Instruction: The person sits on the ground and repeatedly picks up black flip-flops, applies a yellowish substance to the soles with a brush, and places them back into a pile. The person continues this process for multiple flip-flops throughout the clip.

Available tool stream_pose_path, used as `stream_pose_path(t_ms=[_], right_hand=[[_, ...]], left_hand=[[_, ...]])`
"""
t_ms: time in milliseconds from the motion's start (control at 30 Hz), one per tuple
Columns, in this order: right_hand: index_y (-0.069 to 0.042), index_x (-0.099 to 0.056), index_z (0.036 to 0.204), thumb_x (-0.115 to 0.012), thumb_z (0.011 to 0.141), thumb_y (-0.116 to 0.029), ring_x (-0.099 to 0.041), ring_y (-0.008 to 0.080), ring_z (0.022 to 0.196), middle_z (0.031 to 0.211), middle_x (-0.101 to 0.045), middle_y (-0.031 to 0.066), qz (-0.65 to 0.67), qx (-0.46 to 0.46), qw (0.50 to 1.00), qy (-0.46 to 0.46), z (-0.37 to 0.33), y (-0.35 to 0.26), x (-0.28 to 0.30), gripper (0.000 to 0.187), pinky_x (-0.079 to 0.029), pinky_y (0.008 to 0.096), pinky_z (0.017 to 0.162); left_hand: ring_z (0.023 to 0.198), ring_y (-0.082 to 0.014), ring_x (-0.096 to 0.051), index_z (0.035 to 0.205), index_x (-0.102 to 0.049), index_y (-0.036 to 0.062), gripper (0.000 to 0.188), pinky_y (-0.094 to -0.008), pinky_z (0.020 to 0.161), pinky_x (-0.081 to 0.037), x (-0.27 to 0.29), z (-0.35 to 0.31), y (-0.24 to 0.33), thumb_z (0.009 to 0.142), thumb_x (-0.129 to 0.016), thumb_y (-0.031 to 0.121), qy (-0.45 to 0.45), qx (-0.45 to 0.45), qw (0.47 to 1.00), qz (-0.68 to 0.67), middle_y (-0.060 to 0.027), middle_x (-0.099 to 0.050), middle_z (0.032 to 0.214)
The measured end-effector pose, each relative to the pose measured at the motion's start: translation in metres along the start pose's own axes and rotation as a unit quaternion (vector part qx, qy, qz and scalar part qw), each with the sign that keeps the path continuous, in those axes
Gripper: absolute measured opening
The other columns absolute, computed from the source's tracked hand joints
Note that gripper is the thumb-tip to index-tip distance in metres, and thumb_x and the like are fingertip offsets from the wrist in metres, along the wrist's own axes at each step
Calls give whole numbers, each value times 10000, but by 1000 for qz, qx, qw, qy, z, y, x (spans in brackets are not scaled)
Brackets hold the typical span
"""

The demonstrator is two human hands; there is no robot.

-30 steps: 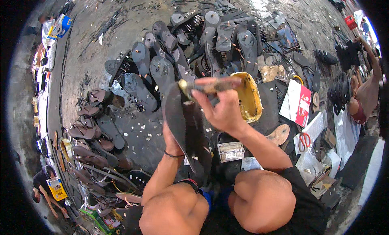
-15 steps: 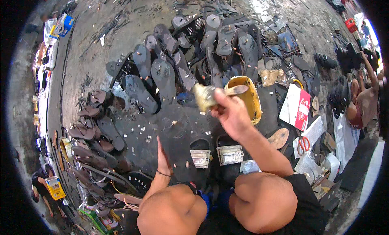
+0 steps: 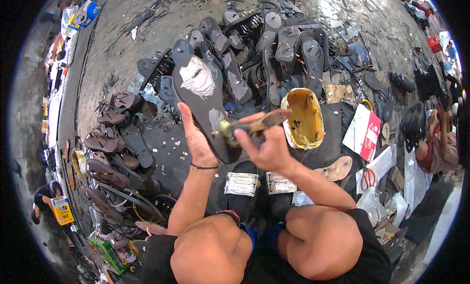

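A long dark sandal sole [image 3: 201,101] rests tilted in my left hand [image 3: 197,143], whose palm and fingers support its lower left edge. A large pale, wrinkled patch covers its upper part, and a smaller grey patch shows lower down. My right hand [image 3: 268,149] grips the handle of a brush [image 3: 271,119]. The brush's yellowish bristles meet the sole's lower right edge. Just right of the brush stands a tub [image 3: 306,105] with yellow, residue-coated walls and dark specks inside.
Many dark sandals [image 3: 313,58] lie in an arc ahead, with brown sandals [image 3: 103,139] on the left. To the right are a tan sole [image 3: 338,169], red-handled scissors [image 3: 367,178] and a red-and-white carton piece [image 3: 369,134]. Another person [image 3: 443,142] sits at far right.
My left hand has risen and turned, with the sole now plainly visible in it. My right hand has brought the brush down and left from beside the tub onto the sole.
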State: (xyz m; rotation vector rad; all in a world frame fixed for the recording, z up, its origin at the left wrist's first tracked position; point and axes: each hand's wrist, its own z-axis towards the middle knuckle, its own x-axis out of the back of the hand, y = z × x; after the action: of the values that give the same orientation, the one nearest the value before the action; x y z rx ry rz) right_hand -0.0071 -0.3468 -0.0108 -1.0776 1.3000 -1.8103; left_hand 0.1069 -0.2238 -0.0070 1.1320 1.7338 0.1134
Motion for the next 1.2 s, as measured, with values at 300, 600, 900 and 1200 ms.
stream_pose_path(t_ms=[300,600,900,1200], right_hand=[[-3,-657,1089,-676,959,-132,-647,112,859,936,-705,55,225,-69,969,-79,20,-31,0,184,-528,303,776],[-3,-673,1060,-715,922,-165,-661,120,847,948,-713,75,-11,-90,995,30,23,24,30,218,-542,314,757],[13,-678,1108,-740,917,-205,-659,133,890,975,-709,75,183,-134,969,95,-2,9,55,296,-536,310,776],[-22,-707,1097,-740,908,-264,-663,257,845,992,-707,166,-334,-88,928,141,-46,108,148,309,-514,383,763]], left_hand=[[840,-172,-690,1247,-588,77,777,-337,679,-592,5,-2,-10,911,-456,765,-48,79,996,11,-73,-687,1032],[814,-241,-684,1171,-619,69,785,-378,737,-590,3,4,-5,890,-467,786,-17,-2,999,39,-102,-691,960],[991,-279,-673,1356,-557,74,773,-430,866,-564,-22,97,-63,966,-370,715,-81,140,987,-7,-130,-676,1198],[996,-132,-628,1202,-631,86,396,-315,837,-505,103,27,-112,1052,-497,427,-69,12,948,311,-39,-680,1106]])
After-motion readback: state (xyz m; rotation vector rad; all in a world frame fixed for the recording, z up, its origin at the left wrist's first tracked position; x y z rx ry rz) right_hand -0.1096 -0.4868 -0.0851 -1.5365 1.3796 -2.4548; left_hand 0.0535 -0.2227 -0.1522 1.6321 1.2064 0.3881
